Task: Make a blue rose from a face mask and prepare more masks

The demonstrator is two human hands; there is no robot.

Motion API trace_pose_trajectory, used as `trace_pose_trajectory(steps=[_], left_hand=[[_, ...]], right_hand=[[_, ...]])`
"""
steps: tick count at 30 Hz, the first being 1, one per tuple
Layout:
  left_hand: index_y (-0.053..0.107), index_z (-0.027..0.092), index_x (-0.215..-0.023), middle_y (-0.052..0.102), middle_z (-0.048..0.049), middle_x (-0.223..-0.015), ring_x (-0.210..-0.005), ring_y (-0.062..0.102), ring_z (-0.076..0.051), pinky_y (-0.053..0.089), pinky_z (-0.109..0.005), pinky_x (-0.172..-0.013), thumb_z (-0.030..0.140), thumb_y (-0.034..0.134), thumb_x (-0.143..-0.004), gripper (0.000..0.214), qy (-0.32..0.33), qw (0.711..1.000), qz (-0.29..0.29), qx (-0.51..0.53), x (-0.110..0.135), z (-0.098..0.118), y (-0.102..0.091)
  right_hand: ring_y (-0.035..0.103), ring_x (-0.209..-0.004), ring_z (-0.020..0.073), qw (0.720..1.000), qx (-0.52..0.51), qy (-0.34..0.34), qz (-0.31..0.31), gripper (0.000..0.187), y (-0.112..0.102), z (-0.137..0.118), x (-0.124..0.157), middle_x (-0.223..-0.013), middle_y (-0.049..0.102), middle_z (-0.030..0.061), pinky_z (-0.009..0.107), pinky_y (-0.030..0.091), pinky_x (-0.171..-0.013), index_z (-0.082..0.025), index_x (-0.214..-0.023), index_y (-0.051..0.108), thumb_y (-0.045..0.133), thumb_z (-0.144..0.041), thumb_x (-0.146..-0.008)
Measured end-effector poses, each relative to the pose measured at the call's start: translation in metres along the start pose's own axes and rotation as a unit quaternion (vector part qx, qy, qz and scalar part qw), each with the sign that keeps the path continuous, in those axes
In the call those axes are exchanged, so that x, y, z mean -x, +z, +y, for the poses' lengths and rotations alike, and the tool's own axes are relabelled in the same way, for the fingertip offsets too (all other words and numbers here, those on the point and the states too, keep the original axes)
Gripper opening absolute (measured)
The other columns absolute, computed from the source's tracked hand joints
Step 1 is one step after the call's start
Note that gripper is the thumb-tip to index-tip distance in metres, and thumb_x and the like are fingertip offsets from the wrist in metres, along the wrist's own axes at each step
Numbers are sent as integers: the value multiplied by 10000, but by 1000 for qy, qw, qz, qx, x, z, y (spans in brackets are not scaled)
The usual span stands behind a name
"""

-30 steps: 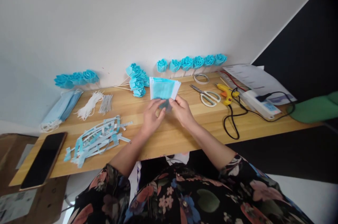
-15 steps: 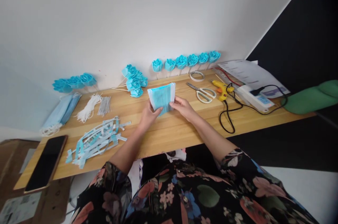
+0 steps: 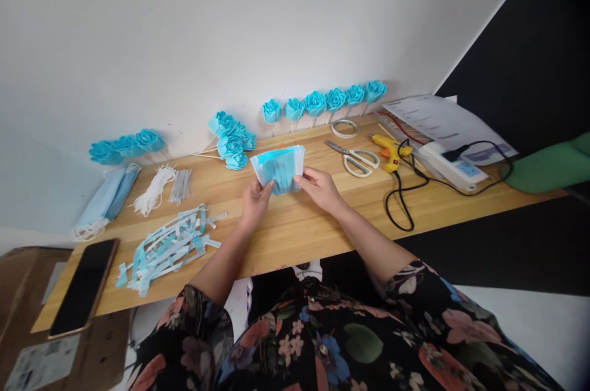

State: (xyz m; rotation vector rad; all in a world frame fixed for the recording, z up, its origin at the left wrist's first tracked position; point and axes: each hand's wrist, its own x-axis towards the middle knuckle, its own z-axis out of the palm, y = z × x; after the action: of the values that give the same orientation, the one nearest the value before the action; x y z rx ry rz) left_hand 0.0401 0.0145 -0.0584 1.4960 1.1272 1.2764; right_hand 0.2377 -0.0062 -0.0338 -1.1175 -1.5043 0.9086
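Above the wooden table [image 3: 295,237], a folded stack of blue and white face mask material [image 3: 282,173] is held between both hands. My left hand [image 3: 256,199] pinches its left lower side, thumb in front. My right hand [image 3: 321,188] grips the lower right corner, with the thumb on the front face. The fingers behind the material are partly hidden. To the right of it lie scissors [image 3: 357,160] with white handles, and a roll of tape [image 3: 345,128]. Blue flowers [image 3: 233,142] on sticks lie in a bunch just beyond my left hand.
More blue flowers [image 3: 316,104] lean along the wall. At right are a yellow glue gun [image 3: 391,154], its black cable and a power strip [image 3: 454,166]. At left are face masks [image 3: 107,197], white cords [image 3: 155,190], grey strips [image 3: 181,187], cut strips [image 3: 170,249] and a phone [image 3: 83,288].
The mask material has fanned wider at the top left and tilted back. My left hand has shifted slightly left; my right hand keeps its grip. The view has turned a little.
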Motion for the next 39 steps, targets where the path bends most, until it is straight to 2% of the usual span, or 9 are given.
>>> trace_pose_trajectory(steps=[3,6,12,19,22,25,29,33,39], left_hand=[[665,169,-1064,763,-96,-1047,-1004,712,-246,553,-369,-923,539,736,-794,463,12,1000,11,21,2,8,-1],[665,150,-1099,764,-117,-1099,-990,719,-255,566,-382,-912,522,789,-735,535,-13,1000,-8,27,1,13,-1],[704,144,-953,779,-80,-939,-870,715,-241,583,-361,-817,499,798,-691,452,-40,999,4,23,-4,9,0],[718,150,-857,758,-53,-841,-869,710,-239,569,-318,-770,472,768,-746,344,-14,1000,9,18,-3,5,2],[710,153,-899,766,-57,-891,-948,714,-247,574,-328,-830,478,756,-775,351,-11,999,-17,41,-3,3,3],[698,153,-939,779,-75,-979,-992,717,-260,576,-364,-897,494,800,-729,413,-26,997,-31,59,-4,-1,4],[692,150,-1029,783,-97,-1063,-1039,719,-287,572,-405,-942,496,843,-682,512,-37,995,-47,83,-8,-3,5],[683,143,-1042,786,-107,-1043,-1034,726,-309,578,-443,-942,497,861,-659,550,-42,989,-74,120,-12,-4,7],[643,176,-1105,790,-89,-1004,-1083,721,-309,595,-439,-918,508,845,-692,567,-57,977,-69,191,-14,1,4]], right_hand=[[544,-685,151,1000,-15,-16,5,294,0,-2,1,-715,597,6,270,426,-655,-177,-805,674,622,-460,-867],[588,-727,167,999,-50,-3,-10,300,1,1,0,-785,656,23,280,465,-687,-179,-876,697,649,-474,-845],[520,-628,138,1000,-18,5,-19,363,0,10,-2,-645,550,-16,253,400,-588,-187,-683,600,690,-513,-814],[589,-686,167,1000,7,-17,4,307,-3,14,-3,-745,667,22,286,448,-657,-181,-784,698,667,-484,-822],[558,-640,151,1000,-1,-16,18,305,-3,9,-3,-703,641,8,274,422,-608,-184,-777,688,661,-486,-816],[506,-604,132,1000,-1,-8,26,314,-4,6,-2,-653,582,-15,264,392,-579,-190,-761,663,658,-500,-815],[555,-667,158,1000,-20,10,8,342,-4,11,-3,-725,640,-1,276,440,-615,-196,-837,681,725,-528,-767],[568,-660,172,999,-22,26,1,367,-3,21,-5,-709,651,4,294,460,-622,-195,-771,659,773,-541,-725],[593,-678,180,999,-29,37,9,388,-4,28,-7,-725,673,-2,296,478,-630,-202,-765,647,769,-568,-719]])
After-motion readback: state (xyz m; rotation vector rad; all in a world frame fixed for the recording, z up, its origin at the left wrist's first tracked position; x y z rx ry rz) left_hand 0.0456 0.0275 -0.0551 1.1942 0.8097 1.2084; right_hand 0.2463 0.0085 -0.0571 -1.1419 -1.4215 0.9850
